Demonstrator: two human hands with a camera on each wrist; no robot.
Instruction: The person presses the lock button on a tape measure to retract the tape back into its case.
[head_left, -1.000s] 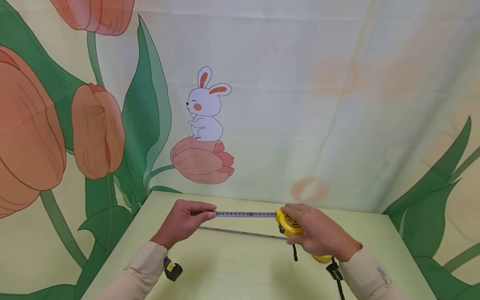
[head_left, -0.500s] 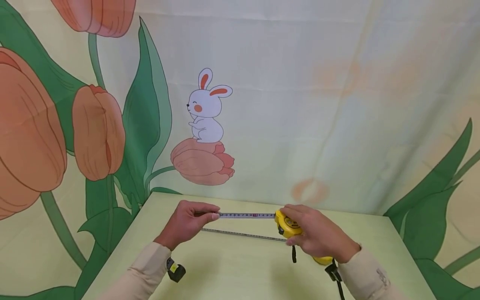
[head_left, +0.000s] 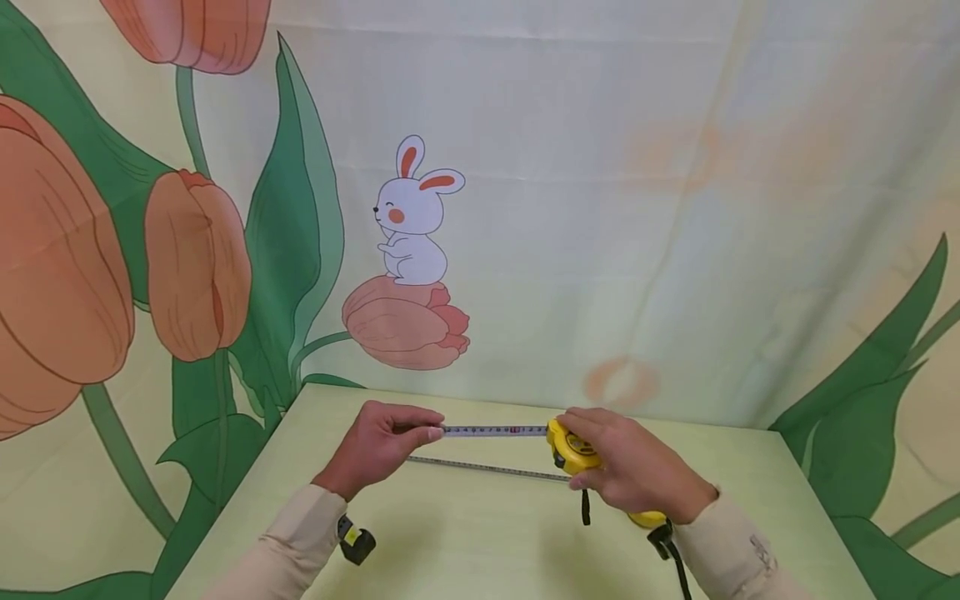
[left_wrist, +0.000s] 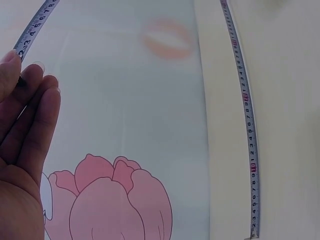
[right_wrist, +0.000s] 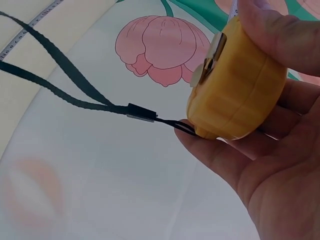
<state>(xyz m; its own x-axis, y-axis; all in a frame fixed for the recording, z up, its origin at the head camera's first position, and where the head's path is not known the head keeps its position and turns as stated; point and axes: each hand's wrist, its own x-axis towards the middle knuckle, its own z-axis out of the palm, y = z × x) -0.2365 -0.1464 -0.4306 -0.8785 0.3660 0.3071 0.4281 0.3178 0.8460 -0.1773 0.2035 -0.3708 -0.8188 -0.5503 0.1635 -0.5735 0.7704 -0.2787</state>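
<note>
My left hand [head_left: 378, 443] pinches the end of a steel tape blade [head_left: 491, 432] between thumb and forefinger. In the left wrist view its other fingers [left_wrist: 47, 107] are nearly straight. My right hand [head_left: 633, 462] grips the yellow tape measure [right_wrist: 240, 85] that this blade comes out of. The blade is stretched level between both hands, above the table. From the case hangs a dark wrist strap [right_wrist: 70, 75]. A second blade [head_left: 487, 467] lies on the table below, running toward another yellow tape measure [head_left: 647, 519], which is mostly hidden behind my right wrist.
The pale yellow table [head_left: 465, 542] meets a cloth backdrop [head_left: 540, 208] printed with tulips and a rabbit. A black wrist camera [head_left: 358, 546] sits under my left sleeve, another [head_left: 662, 540] near my right one.
My left hand has moved a little to the right and my right hand slightly left. The stretch of blade showing between them is shorter.
</note>
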